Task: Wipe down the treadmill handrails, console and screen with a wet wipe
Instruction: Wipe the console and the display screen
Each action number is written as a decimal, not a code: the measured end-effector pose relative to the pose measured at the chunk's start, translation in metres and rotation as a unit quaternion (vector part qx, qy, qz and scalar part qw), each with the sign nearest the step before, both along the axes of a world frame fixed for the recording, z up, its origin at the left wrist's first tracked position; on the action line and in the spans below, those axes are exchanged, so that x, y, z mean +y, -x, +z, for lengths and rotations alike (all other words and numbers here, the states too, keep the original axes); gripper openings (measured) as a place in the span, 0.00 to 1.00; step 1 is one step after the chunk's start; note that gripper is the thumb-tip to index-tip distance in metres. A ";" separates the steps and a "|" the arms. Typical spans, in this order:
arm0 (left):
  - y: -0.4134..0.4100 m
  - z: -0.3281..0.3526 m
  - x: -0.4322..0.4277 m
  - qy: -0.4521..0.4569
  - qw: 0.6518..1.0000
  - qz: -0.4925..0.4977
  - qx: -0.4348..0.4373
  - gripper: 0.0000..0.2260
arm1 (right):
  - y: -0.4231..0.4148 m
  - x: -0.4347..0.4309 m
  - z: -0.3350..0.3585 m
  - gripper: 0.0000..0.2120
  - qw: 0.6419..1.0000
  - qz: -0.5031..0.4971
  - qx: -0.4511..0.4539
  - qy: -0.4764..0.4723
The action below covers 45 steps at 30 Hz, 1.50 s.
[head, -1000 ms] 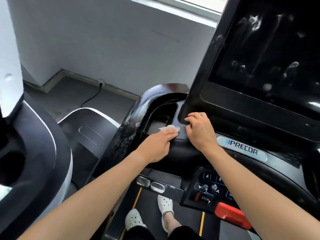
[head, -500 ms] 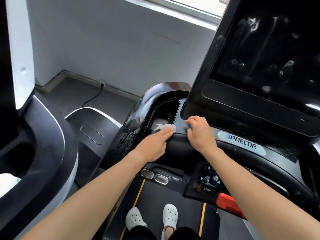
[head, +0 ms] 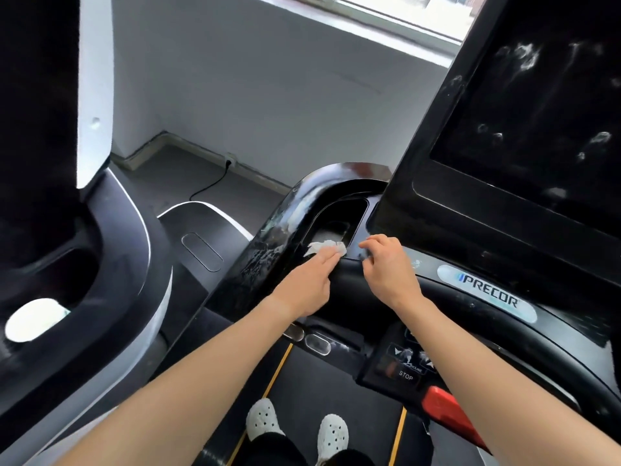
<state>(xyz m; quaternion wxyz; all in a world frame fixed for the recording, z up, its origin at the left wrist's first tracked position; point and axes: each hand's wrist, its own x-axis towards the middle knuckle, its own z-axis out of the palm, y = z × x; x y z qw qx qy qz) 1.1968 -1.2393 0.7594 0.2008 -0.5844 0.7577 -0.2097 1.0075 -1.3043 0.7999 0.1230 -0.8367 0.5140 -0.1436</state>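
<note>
We see the white wet wipe (head: 324, 247) crumpled on the glossy black console (head: 339, 183), at the near edge of its recessed tray, pressed under our left hand's (head: 305, 284) straight fingers. The left handrail (head: 268, 250) beside it is streaked with whitish smears. The dark, tilted screen (head: 544, 105) shows smudges too.

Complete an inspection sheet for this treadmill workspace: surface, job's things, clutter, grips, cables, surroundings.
Surface: black console streaked and smeared at left; screen smudged.
Job's things: white wet wipe at the cup recess rim.
Clutter: white round object in a holder of the neighbouring machine.
Grips: left hand presses the wipe with straight fingers; right hand rests beside it, fingers curled, holding nothing seen.
Cables: black cable on the floor, running to a wall socket.
Surroundings: grey wall, window above.
</note>
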 end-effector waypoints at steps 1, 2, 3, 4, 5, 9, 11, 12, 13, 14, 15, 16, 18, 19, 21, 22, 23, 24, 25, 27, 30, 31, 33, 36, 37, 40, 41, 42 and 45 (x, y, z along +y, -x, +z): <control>0.005 -0.007 0.000 -0.037 0.995 -0.026 -0.085 0.24 | 0.001 0.001 -0.002 0.15 1.000 0.004 0.000 -0.003; 0.012 -0.014 -0.002 -0.027 0.989 -0.103 -0.107 0.21 | 0.002 0.002 -0.003 0.15 1.000 0.008 0.000 -0.003; 0.011 -0.009 0.002 -0.059 0.980 -0.134 -0.132 0.18 | 0.002 0.002 -0.004 0.15 1.000 0.013 -0.001 -0.001; 0.011 -0.004 0.005 -0.079 0.978 -0.133 -0.137 0.16 | 0.002 0.002 -0.005 0.15 1.000 0.017 -0.003 0.002; 0.009 0.010 0.008 -0.104 0.980 -0.091 -0.142 0.14 | 0.002 0.002 -0.006 0.15 1.000 0.019 -0.005 0.005; -0.004 0.010 0.019 -0.174 0.975 0.015 -0.136 0.07 | -0.005 -0.001 -0.008 0.14 0.999 0.033 -0.014 0.003; -0.005 0.010 0.021 -0.177 0.980 0.001 -0.092 0.05 | -0.007 -0.001 -0.008 0.14 0.999 0.038 -0.017 0.000; -0.003 0.006 0.023 -0.169 0.984 -0.014 -0.054 0.07 | -0.008 -0.001 -0.009 0.14 0.999 0.039 -0.017 0.000; -0.001 0.006 0.024 -0.160 0.985 -0.040 -0.056 0.09 | -0.008 -0.001 -0.009 0.14 0.999 0.041 -0.016 -0.001; 0.000 0.003 0.024 -0.162 0.985 -0.029 -0.056 0.10 | -0.008 -0.001 -0.010 0.14 0.999 0.043 -0.016 -0.002; 0.003 -0.002 0.023 -0.170 0.983 -0.015 -0.064 0.11 | -0.007 -0.001 -0.010 0.15 0.999 0.042 -0.017 -0.005; 0.006 -0.004 0.023 -0.149 0.987 0.004 -0.064 0.13 | -0.005 -0.001 -0.010 0.16 0.999 0.042 -0.018 -0.008; 0.004 0.008 0.024 -0.099 0.993 0.057 0.020 0.21 | -0.002 0.000 -0.010 0.16 0.999 0.044 -0.014 -0.012; 0.003 0.005 0.024 -0.106 0.991 0.057 0.057 0.21 | 0.000 0.000 -0.009 0.17 0.999 0.045 -0.011 -0.013; -0.001 -0.005 0.024 -0.127 0.980 0.068 0.134 0.14 | 0.004 0.000 -0.006 0.16 0.999 0.044 -0.012 -0.015; 0.000 0.004 0.025 -0.090 0.966 0.100 0.222 0.13 | 0.007 -0.001 -0.005 0.16 0.999 0.041 -0.014 -0.015; 0.003 0.011 0.025 -0.082 0.937 0.100 0.325 0.15 | 0.010 -0.001 -0.004 0.16 0.999 0.037 -0.017 -0.016; 0.006 0.018 0.021 -0.079 0.910 0.078 0.400 0.20 | 0.013 -0.002 -0.003 0.16 0.999 0.033 -0.021 -0.016; 0.013 0.019 0.018 -0.090 0.871 0.072 0.477 0.24 | 0.017 -0.002 -0.002 0.16 0.999 0.027 -0.024 -0.017; 0.029 0.021 0.012 -0.120 0.826 0.074 0.546 0.28 | 0.023 -0.001 0.001 0.16 0.999 0.017 -0.023 -0.017; 0.056 0.030 0.005 -0.137 0.799 0.053 0.583 0.28 | 0.030 0.003 0.008 0.18 0.999 0.017 -0.037 -0.013; 0.062 0.032 0.003 -0.132 0.798 0.052 0.585 0.28 | 0.033 0.003 0.009 0.20 0.999 0.018 -0.048 -0.014; 0.066 0.036 0.003 -0.135 0.790 0.043 0.596 0.27 | 0.038 0.004 0.013 0.23 0.997 0.026 -0.070 -0.021; 0.065 0.038 0.006 -0.154 0.763 0.055 0.625 0.26 | 0.042 0.009 0.016 0.26 0.993 0.053 -0.095 -0.044; 0.064 0.036 0.006 -0.154 0.753 0.066 0.637 0.26 | 0.042 0.011 0.017 0.27 0.992 0.067 -0.095 -0.054; 0.057 0.031 0.005 -0.147 0.735 0.085 0.657 0.25 | 0.038 0.015 0.017 0.24 0.989 0.102 -0.090 -0.064; 0.055 0.031 0.007 -0.140 0.730 0.084 0.663 0.24 | 0.037 0.014 0.018 0.22 0.989 0.108 -0.084 -0.063; 0.054 0.033 0.008 -0.133 0.726 0.076 0.671 0.23 | 0.035 0.014 0.019 0.21 0.989 0.111 -0.072 -0.061; 0.053 0.034 0.008 -0.067 0.739 0.043 0.669 0.19 | 0.035 0.009 0.016 0.20 0.993 0.113 -0.021 -0.037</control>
